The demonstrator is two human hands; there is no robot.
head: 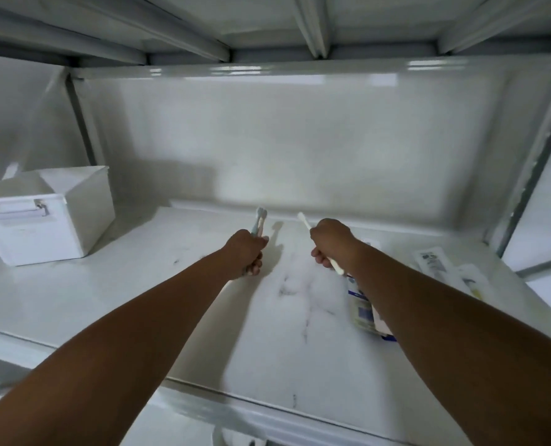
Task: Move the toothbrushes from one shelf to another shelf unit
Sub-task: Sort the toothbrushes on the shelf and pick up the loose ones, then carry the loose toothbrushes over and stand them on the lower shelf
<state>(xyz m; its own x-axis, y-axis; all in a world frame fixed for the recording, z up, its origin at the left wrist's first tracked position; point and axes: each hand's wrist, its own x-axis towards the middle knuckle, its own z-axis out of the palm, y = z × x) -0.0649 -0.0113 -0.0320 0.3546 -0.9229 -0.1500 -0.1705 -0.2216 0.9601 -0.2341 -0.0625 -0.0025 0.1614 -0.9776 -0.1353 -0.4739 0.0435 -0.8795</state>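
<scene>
Head view, and both bare forearms stretch forward over the front lip of the white shelf (106,294), its marbled surface showing faint grey veins and a few scuff marks. Off to the right, partly under the right forearm, lies a blue-and-white packet (362,309), flat on the shelf. Further right, near the corner post, rest a couple of clear wrapped packs (435,263), labels too blurred to read.

Now up to the hands, held a little apart near the middle of the shelf. The left hand (247,254) is closed into a fist around two toothbrushes (258,222), one pale blue, one pinkish, their heads poking up side by side above the knuckles. The right hand (330,241) is wrapped tight on a single white toothbrush (304,221), head tilted up and to the left, the handle end jutting out below the fist towards the packet. Whether either fist touches the shelf surface cannot be told; shadows fall just between them.

Over on the left, well apart from the hands, sits an open white storage bin (45,226) with a metal handle on its near face. Beyond everything, the glossy white back panel (300,140), and ribbed shelving overhead.
</scene>
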